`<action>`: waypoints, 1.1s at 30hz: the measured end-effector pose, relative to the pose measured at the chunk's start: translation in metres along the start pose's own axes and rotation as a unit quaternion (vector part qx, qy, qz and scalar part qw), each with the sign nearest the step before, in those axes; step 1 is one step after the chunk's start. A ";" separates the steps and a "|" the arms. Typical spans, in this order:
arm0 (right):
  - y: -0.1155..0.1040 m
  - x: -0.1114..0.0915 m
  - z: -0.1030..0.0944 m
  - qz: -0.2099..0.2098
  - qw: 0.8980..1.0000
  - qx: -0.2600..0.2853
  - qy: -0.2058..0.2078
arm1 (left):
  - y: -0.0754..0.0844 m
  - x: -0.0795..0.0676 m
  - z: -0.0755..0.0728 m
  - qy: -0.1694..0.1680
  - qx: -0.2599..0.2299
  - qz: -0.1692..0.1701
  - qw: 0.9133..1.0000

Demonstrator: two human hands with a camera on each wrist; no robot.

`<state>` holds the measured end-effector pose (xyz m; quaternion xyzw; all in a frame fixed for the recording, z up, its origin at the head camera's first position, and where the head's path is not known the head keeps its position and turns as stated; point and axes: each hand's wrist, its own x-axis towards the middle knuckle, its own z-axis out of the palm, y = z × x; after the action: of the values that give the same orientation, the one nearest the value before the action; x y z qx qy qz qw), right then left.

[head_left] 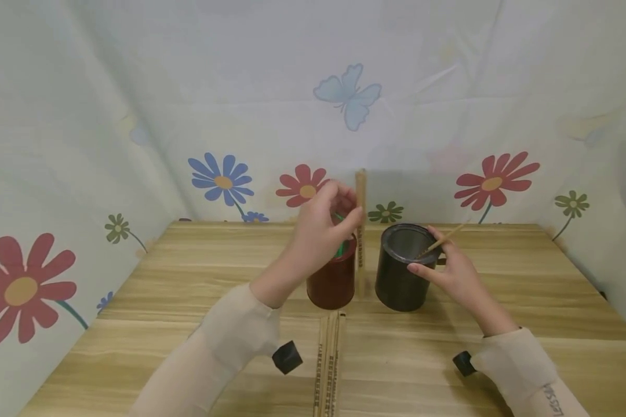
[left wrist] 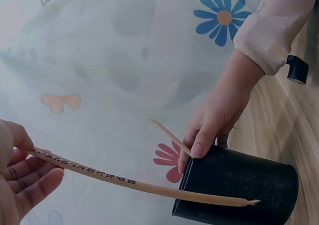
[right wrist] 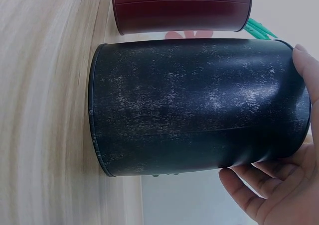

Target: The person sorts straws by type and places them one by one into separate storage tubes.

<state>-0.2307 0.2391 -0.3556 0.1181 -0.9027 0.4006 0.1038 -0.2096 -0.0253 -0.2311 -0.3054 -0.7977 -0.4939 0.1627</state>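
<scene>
Printed stick (head_left: 361,249) was basically upright toward the back edge of the surface (head_left: 229,260), pinched in the grip of the left hand (head_left: 326,220). Right hand (head_left: 461,275) had a grip on the black cup (head_left: 400,284), second stick (head_left: 451,233) poking out. Red cup (head_left: 331,286) sat nearby, loose sticks (head_left: 330,365) farther from that edge.

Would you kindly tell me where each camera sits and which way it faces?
Head: worn on the head, facing forward and down at the table; both sleeved arms show, the left hand holding a printed stick, the right hand gripping a black cylindrical container.
Left wrist: worn there, facing across the printed stick toward the black cylindrical container; both hands show.
Right wrist: worn there, facing the black cylindrical container, a dark red container beyond; only the right hand shows.
Head and right wrist share the dark red container.
</scene>
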 end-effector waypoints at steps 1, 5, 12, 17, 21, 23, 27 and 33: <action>0.000 0.000 0.000 0.000 1.000 0.000 0.001 | -0.001 0.002 0.000 0.006 -0.009 0.004 1.000; 0.001 0.001 0.002 -0.003 1.000 0.003 0.000 | -0.002 0.008 0.002 0.040 -0.043 0.037 0.998; 0.001 0.002 0.002 0.002 1.000 -0.003 -0.005 | -0.001 0.020 0.004 0.092 -0.078 0.072 0.990; 0.001 0.002 0.002 0.002 1.000 -0.003 -0.002 | -0.002 0.028 0.010 0.104 -0.092 0.091 0.986; 0.001 0.002 0.002 -0.001 1.000 -0.002 -0.001 | -0.003 0.032 0.014 0.110 -0.101 0.100 0.984; 0.001 0.001 0.002 0.001 1.000 -0.003 -0.003 | -0.003 0.034 0.015 0.114 -0.102 0.104 0.983; 0.001 0.001 0.001 0.008 1.000 -0.005 -0.005 | -0.001 0.039 0.017 0.118 -0.096 0.114 0.982; 0.002 0.001 0.000 0.007 1.000 -0.004 -0.003 | -0.002 0.040 0.034 0.099 -0.054 0.127 0.985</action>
<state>-0.2325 0.2402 -0.3562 0.1123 -0.9054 0.3973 0.0988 -0.2404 0.0176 -0.2260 -0.3624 -0.7044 -0.5391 0.2860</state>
